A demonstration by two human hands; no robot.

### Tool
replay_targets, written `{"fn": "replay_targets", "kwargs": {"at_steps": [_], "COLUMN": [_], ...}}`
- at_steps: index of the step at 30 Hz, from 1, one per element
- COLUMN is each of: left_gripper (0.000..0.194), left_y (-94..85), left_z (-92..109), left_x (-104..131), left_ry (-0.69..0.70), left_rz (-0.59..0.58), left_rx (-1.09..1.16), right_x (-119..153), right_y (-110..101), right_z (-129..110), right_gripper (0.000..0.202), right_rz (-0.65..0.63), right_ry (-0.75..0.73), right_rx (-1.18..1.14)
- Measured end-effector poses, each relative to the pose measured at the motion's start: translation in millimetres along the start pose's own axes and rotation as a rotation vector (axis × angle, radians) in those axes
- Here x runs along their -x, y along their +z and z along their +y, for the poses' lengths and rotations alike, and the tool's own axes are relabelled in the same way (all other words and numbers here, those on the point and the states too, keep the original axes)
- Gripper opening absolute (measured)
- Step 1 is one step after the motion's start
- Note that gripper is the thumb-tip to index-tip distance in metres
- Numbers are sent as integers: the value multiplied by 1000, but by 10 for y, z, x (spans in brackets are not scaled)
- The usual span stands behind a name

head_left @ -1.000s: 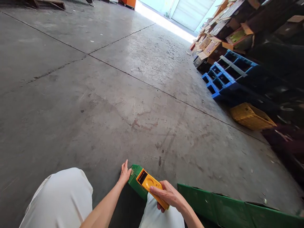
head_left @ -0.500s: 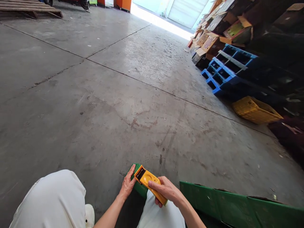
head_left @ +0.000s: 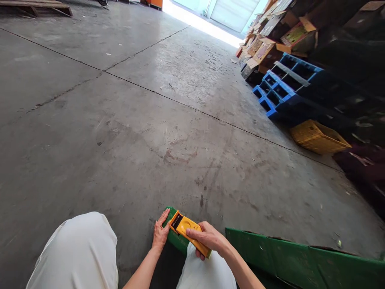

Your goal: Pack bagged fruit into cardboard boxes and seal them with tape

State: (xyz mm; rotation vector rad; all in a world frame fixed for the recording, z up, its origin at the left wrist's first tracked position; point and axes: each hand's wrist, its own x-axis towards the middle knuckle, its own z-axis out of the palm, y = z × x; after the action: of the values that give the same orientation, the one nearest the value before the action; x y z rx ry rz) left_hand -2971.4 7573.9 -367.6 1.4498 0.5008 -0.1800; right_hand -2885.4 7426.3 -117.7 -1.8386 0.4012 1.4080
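Note:
A yellow tool [head_left: 189,229] with a dark slot at its front end is gripped in my right hand [head_left: 207,239], thumb on top. The tool's front end rests over a green object [head_left: 177,241], whose lower part is hidden by my leg. Against the green object's upper left end lies my left hand [head_left: 161,229], its fingers stretched out flat and its thumb side close to the tool's front. Both hands are low in the view, near my white-trousered knees.
A long green panel [head_left: 276,251] lies at the lower right. Further right are a yellow crate [head_left: 315,136], blue pallets [head_left: 275,90] and piled cardboard boxes [head_left: 261,52]. A wooden pallet [head_left: 36,7] is at the far upper left, on the grey concrete floor [head_left: 135,132].
The view has shifted slightly, and the background sits a little higher and further left. My left knee shows further right and covers the white shoe. Both hands keep nearly the same pose.

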Motion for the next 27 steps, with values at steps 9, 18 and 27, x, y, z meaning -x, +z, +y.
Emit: {"fn": "replay_targets", "kwargs": {"at_steps": [9,18,27], "left_gripper": [50,47,52], "left_y": [-89,-379,-724], "left_z": [-74,-89,245], "left_x": [66,30,-57], "left_ry": [107,274,340], "left_rz": [-5,-184,-474], "left_rx": [-98,-288,-838], "right_x": [305,472,339], "right_y": [-230,-509,-375], "right_z": [729,1681,2061], "right_gripper": [67,68,70], "right_rz": [-50,-105,-78], "right_ry": [-33,-86,-153], "right_rx": [-28,-98,-201]}}
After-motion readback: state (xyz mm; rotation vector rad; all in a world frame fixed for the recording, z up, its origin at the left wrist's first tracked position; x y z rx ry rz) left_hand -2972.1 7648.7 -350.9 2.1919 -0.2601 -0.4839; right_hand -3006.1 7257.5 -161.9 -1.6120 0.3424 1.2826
